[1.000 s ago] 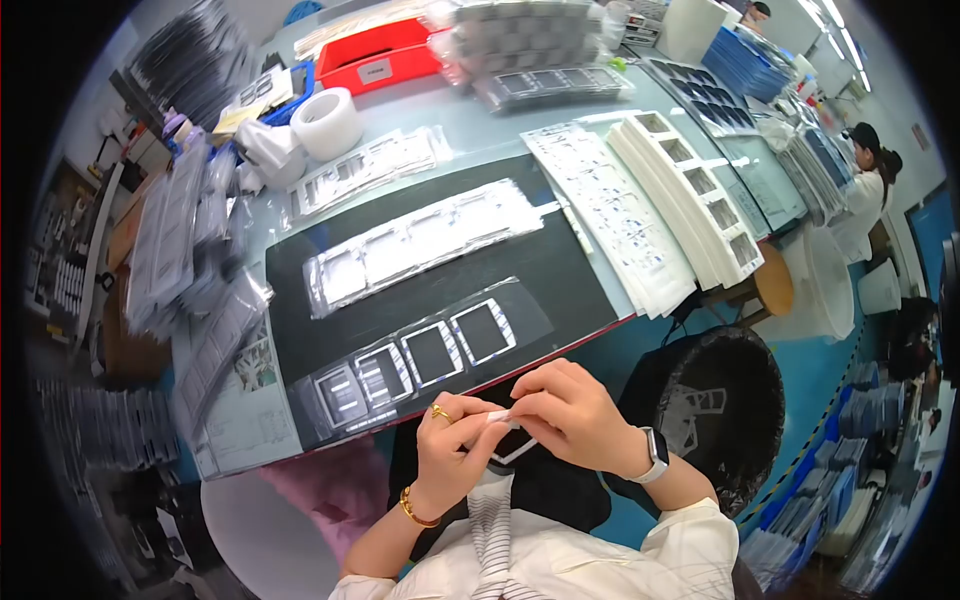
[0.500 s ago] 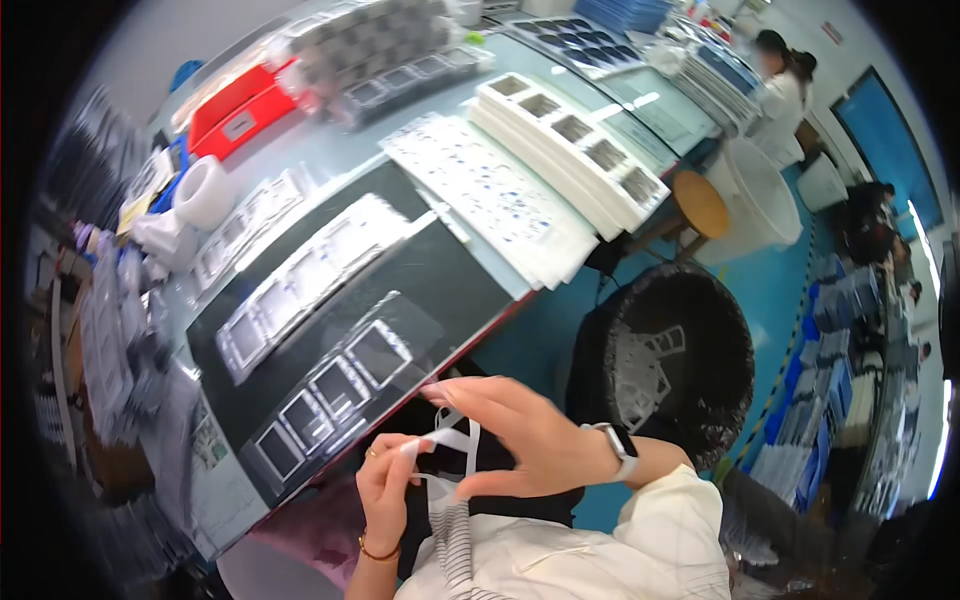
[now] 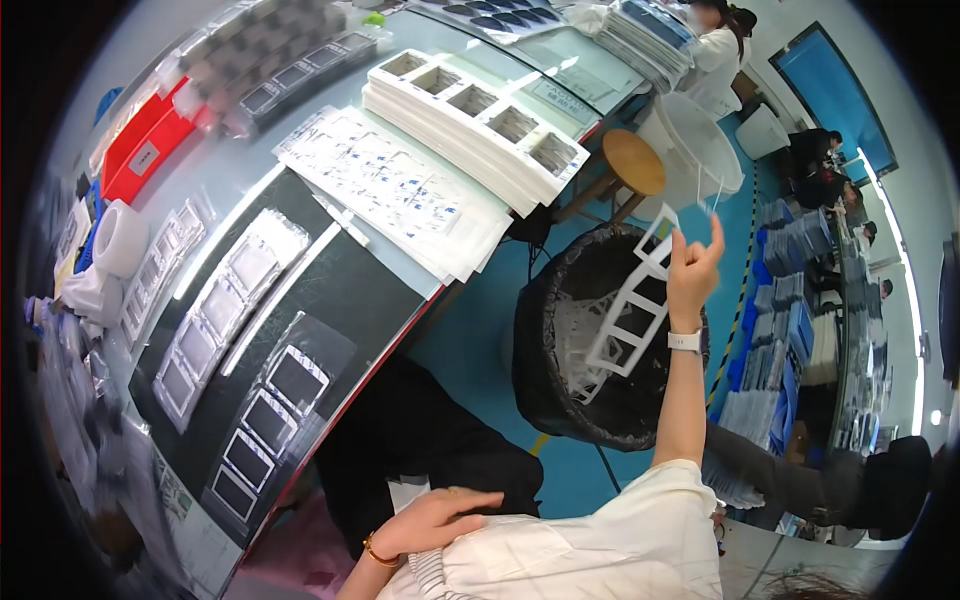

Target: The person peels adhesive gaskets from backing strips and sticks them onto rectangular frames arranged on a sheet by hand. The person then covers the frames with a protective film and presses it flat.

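Note:
My right hand [image 3: 692,275] is stretched out over a round bin [image 3: 540,400] lined with black plastic. Its fingers are pinched at the upper part of a white strip with several rectangular openings [image 3: 628,320], which hangs tilted above the bin. A thin pale sliver shows near the raised fingertip; whether it belongs to the strip I cannot tell. My left hand [image 3: 430,522] lies flat against my shirt front, fingers extended, holding nothing visible. Beside it a small white piece [image 3: 405,493] pokes out over the dark clothing. Similar white cut-out frames [image 3: 580,340] lie inside the bin.
On the table's black mat [image 3: 375,290] lie framed panels [image 3: 270,420] in clear film. Beyond are printed white sheets [image 3: 390,190], a stack of white trays [image 3: 475,130] and a red box [image 3: 145,155]. A wooden stool [image 3: 633,162] and a white tub [image 3: 690,140] stand behind the bin.
My right hand has swung from in front of my body out over the bin with the white strip. My left hand has loosened and dropped onto my shirt. The view has turned right.

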`<state>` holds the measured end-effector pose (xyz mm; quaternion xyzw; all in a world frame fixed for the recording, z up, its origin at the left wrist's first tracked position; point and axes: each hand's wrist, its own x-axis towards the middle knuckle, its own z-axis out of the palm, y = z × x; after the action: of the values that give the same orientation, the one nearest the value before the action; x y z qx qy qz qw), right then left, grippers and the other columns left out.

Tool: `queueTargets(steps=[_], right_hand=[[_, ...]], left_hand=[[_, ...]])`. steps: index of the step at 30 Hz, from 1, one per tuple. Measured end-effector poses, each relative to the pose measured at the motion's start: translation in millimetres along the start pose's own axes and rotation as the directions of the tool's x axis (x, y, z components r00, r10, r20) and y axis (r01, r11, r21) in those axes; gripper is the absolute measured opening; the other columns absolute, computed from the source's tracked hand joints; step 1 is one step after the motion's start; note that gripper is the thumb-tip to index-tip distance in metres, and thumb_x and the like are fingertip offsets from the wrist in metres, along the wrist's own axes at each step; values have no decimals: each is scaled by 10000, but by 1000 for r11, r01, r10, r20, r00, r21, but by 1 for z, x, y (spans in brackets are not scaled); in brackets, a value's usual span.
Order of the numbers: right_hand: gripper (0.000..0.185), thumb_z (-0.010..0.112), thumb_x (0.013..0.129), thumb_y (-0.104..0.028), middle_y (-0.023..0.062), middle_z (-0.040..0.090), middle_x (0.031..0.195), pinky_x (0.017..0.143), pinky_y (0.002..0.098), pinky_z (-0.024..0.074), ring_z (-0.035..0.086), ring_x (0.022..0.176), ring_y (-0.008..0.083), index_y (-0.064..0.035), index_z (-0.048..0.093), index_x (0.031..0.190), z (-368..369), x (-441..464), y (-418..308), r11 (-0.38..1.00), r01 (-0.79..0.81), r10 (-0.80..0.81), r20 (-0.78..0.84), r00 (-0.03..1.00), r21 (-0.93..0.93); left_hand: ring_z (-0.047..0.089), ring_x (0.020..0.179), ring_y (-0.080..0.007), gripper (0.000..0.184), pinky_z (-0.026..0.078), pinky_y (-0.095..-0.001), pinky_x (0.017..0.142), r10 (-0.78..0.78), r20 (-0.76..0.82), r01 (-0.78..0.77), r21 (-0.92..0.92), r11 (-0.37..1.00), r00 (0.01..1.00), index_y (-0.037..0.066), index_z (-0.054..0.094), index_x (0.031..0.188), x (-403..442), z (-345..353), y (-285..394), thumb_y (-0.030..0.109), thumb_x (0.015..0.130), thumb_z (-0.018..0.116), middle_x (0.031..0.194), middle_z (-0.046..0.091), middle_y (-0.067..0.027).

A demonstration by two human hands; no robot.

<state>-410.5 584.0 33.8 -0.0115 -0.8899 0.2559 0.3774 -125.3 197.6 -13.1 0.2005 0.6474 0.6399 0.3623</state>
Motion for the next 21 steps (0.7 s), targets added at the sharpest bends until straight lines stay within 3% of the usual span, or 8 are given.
queueTargets(steps=[2, 3, 5, 7, 11, 12, 15, 21], right_hand=[[564, 672, 1005, -256, 24, 474, 565, 513, 356, 386, 482, 488, 177, -45, 436, 1471, 14, -29, 72, 977, -35, 46, 49, 998, -210], [591, 621, 1006, -368, 121, 651, 639, 568, 485, 498, 661, 614, 389, -76, 416, 1476, 19, -48, 92, 931, -36, 88, 128, 988, -363], [674, 652, 977, -389, 222, 721, 778, 638, 511, 536, 706, 715, 407, -107, 366, 1518, 28, -90, 121, 803, -42, 277, 309, 910, -594], [666, 669, 968, -313, 197, 740, 897, 698, 510, 547, 716, 801, 387, -101, 363, 1519, 37, -122, 142, 822, -118, 371, 367, 853, -558], [418, 637, 972, -156, 164, 692, 1059, 843, 449, 535, 677, 979, 359, -40, 557, 1366, 37, -85, 134, 958, -80, 128, 161, 979, -277], [277, 620, 979, -125, 188, 663, 1035, 845, 443, 521, 655, 958, 367, -20, 639, 1235, 32, -59, 104, 968, 67, -58, 45, 997, -242], [115, 646, 984, -69, 114, 639, 997, 766, 351, 484, 578, 836, 239, -10, 672, 1079, 13, -7, -7, 975, 202, -210, -95, 973, -92], [96, 660, 929, 57, 148, 660, 974, 776, 373, 514, 619, 853, 300, 4, 631, 1004, 26, -33, -211, 670, 587, -611, -111, 784, 456]], left_hand=[[666, 1163, -314, 435, 508, -368, 999, -6, 90, 13, -70, 997, 996, 85, 610, 1419, 0, 11, -17, 328, 1074, 508, 1304, 691, -168], [671, 1154, -315, 429, 512, -372, 989, -2, 106, 10, -80, 997, 994, 83, 624, 1402, -1, 12, -22, 331, 1072, 509, 1296, 696, -164], [680, 1136, -318, 419, 521, -378, 970, 9, 136, 4, -94, 996, 991, 79, 653, 1368, -2, 11, -29, 335, 1069, 511, 1280, 706, -157], [686, 1122, -322, 402, 527, -381, 955, -31, 128, 38, -55, 998, 991, 86, 681, 1332, -4, 8, -25, 337, 1063, 520, 1252, 718, -153], [709, 1061, -318, 382, 542, -379, 914, -125, 121, 126, -2, 992, 985, 108, 715, 1286, -7, -1, -8, 348, 1050, 536, 1180, 746, -147], [714, 1047, -312, 376, 544, -378, 901, -104, 121, 104, 5, 995, 987, 108, 715, 1286, -7, -2, -6, 343, 1043, 552, 1170, 749, -143], [725, 1006, -302, 364, 551, -377, 868, -49, 61, 48, 27, 999, 997, 112, 726, 1263, -6, 1, -12, 348, 1028, 578, 1134, 758, -137], [723, 922, -302, 350, 551, -395, 817, -86, -209, 98, 47, 994, 974, 99, 729, 1229, -28, 0, -7, 343, 1042, 563, 1019, 768, -130]])
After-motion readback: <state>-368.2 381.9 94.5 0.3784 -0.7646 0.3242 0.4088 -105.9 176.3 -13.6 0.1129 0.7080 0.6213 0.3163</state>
